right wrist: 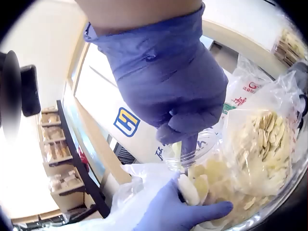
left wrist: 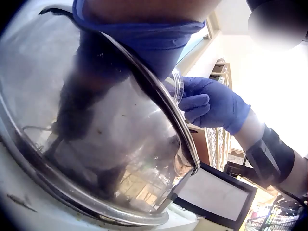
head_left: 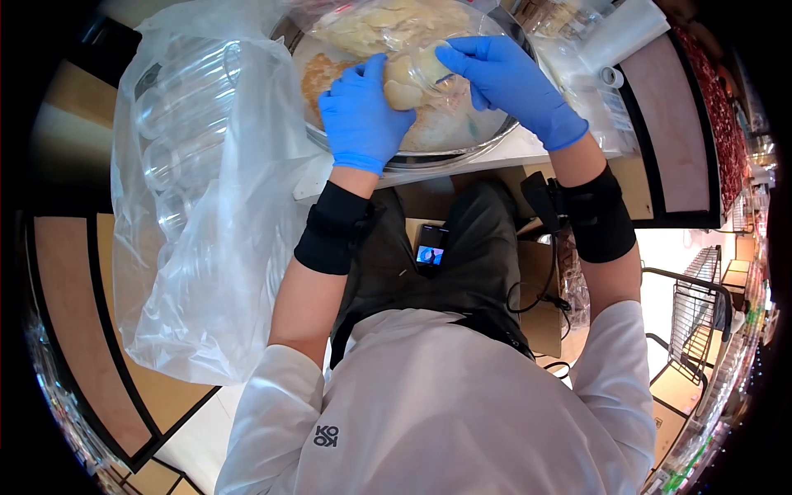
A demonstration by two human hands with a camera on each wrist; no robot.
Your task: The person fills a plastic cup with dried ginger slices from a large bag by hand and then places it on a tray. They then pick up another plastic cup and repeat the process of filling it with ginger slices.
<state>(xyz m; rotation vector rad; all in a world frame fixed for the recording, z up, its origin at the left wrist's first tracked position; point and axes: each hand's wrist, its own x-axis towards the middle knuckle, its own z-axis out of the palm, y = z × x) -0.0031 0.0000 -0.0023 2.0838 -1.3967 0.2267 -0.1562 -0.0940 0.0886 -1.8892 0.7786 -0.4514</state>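
Note:
Both hands wear blue gloves and meet over a round metal tray (head_left: 487, 136). Between the left hand's (head_left: 363, 120) thumb and fingers are pale, thin dried slices (head_left: 402, 92), held at the mouth of a clear plastic jar (right wrist: 209, 144). The right hand (head_left: 516, 87) grips that jar by its rim, with a finger reaching inside in the right wrist view. More slices lie in the tray below. An open clear bag of similar slices (right wrist: 262, 144) rests at the tray's far side. In the left wrist view, the tray's shiny outer wall hides most of the left hand.
A large translucent bag (head_left: 239, 289) of clear jars (head_left: 177, 165) stands left of the tray. Clear plastic wrapping (head_left: 615, 33) lies at the right on the white table. A phone (head_left: 431, 246) with a lit screen is between the person's legs. A wire cart (head_left: 697, 305) stands at right.

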